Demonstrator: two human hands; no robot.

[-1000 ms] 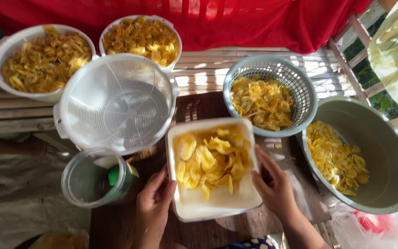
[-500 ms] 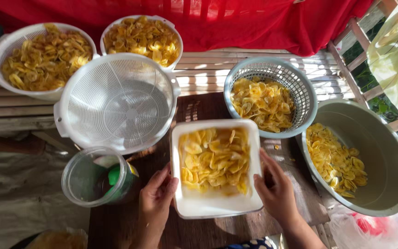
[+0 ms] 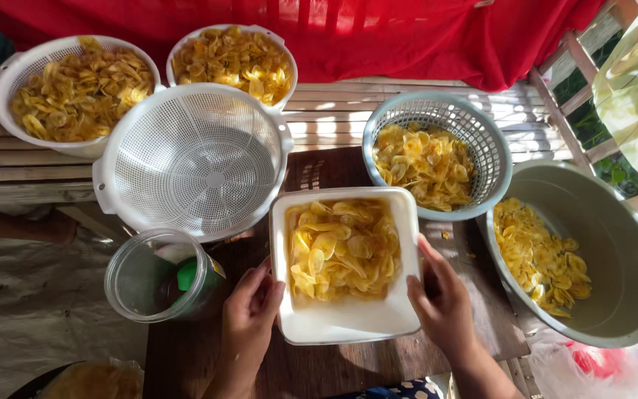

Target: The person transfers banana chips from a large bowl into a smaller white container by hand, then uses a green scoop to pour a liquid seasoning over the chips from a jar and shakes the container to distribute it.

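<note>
A white rectangular tray (image 3: 348, 321) full of yellow banana chips (image 3: 345, 247) lies on a dark wooden board in front of me. My left hand (image 3: 251, 314) grips the tray's left edge and my right hand (image 3: 443, 303) grips its right edge. The tray sits about level, with the chips spread across its far two thirds.
An empty white colander (image 3: 193, 159) stands to the left. Two white baskets of chips (image 3: 75, 89) (image 3: 234, 59) are at the back. A grey basket of chips (image 3: 437, 159) and a large metal bowl (image 3: 607, 251) with chips are on the right. A clear jar (image 3: 156, 277) stands near left.
The tray was tilted with chips heaped unevenly; now it lies level and straight, the chips spread flatter. Both hands stayed on its edges.
</note>
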